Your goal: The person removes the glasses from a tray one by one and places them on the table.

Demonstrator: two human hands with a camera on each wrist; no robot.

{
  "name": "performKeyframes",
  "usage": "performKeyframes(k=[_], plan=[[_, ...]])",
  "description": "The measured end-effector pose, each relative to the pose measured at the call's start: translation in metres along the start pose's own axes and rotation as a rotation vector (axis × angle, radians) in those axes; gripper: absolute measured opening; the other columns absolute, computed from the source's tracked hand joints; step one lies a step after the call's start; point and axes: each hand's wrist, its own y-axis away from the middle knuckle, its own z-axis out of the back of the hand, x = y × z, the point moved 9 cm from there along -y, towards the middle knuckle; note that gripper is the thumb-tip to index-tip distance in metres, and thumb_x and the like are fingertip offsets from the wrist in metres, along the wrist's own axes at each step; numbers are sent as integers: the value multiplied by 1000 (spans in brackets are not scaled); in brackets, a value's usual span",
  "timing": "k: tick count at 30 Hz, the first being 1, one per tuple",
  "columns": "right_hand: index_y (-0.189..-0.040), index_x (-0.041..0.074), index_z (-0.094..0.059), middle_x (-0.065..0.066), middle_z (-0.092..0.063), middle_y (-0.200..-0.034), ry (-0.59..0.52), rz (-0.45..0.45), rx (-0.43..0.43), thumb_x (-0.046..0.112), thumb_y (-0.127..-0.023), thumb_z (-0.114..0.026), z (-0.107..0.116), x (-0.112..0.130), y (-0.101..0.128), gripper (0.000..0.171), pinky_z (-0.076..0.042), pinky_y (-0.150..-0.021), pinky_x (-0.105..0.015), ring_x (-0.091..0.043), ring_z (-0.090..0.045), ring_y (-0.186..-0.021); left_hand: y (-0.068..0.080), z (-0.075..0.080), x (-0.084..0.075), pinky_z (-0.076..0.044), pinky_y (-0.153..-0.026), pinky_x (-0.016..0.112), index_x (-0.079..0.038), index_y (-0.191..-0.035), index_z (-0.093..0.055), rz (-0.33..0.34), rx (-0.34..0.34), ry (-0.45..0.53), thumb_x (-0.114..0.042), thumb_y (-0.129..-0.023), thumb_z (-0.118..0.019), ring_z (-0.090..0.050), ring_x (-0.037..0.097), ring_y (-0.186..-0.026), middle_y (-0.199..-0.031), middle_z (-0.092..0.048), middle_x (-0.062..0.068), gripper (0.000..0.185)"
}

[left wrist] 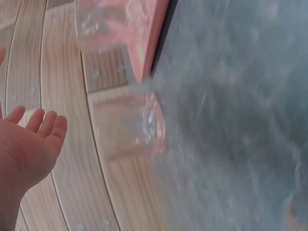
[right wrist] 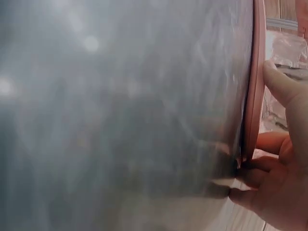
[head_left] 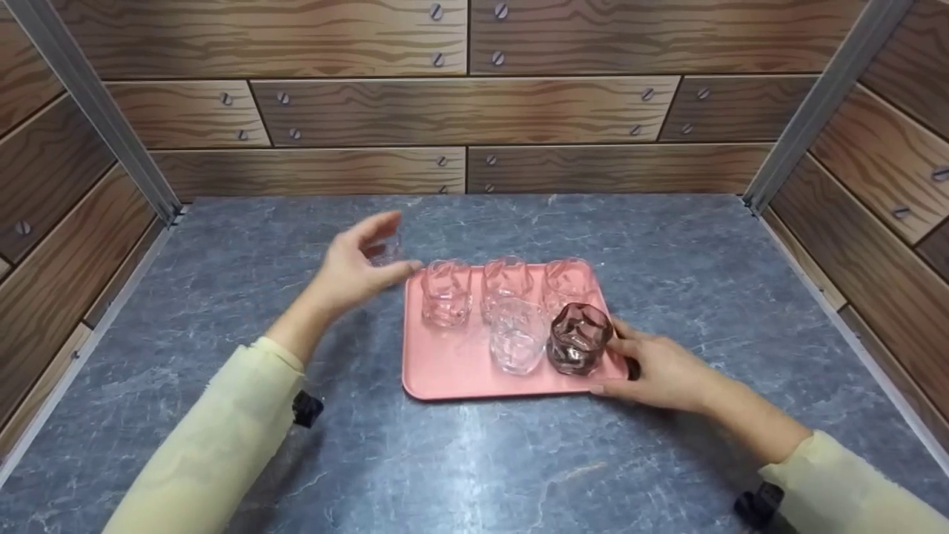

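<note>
Clear glass (left wrist: 129, 126) beside open left hand (head_left: 354, 268); right hand (head_left: 662, 371) grip pinches tray (right wrist: 253, 86), wrist view only.

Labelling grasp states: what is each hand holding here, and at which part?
The right hand holds the pink tray by its near right rim, thumb on top, fingers under. The left hand is open beside a clear glass and holds nothing.

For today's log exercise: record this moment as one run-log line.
left hand: open by clear glass | right hand: grips pink tray
</note>
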Motion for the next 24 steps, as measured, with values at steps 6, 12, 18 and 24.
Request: performKeyframes(k=[6,12,18,24], plan=[[-148,-5,-57,-28,-35,-165,-17,55,9,67,-86,-78,1,-9,-4,98,-44,-112,-64,-55,-52,-135,9,-30,5,-44,-118,44,-1,-157,-47,42,81,-20,-20,-85,-90,-50,33,-143,-158,-51,17,86],[-150,2,-58,-28,-36,-164,-25,89,20,70,-85,-78,4,-12,-9,96,-41,-114,-65,-55,-49,-139,15,-45,15,-43,-118,49,-4,-158,-47,80,110,-34,-28,-86,-91,-47,37,-145,-161,-46,16,88],[-143,3,-66,-30,-36,-164,-29,81,57,72,-79,-82,7,-15,-13,95,-40,-114,-67,-57,-48,-138,14,-52,23,-43,-119,49,-2,-157,-47,85,107,-41,-23,-85,-91,-46,36,-146,-161,-46,17,87],[-138,2,-69,-31,-34,-163,-12,42,103,75,-76,-81,2,-18,-15,96,-39,-114,-69,-59,-47,-137,14,-57,32,-45,-117,52,0,-156,-49,108,88,-77,-24,-84,-92,-49,41,-143,-159,-47,20,87]])
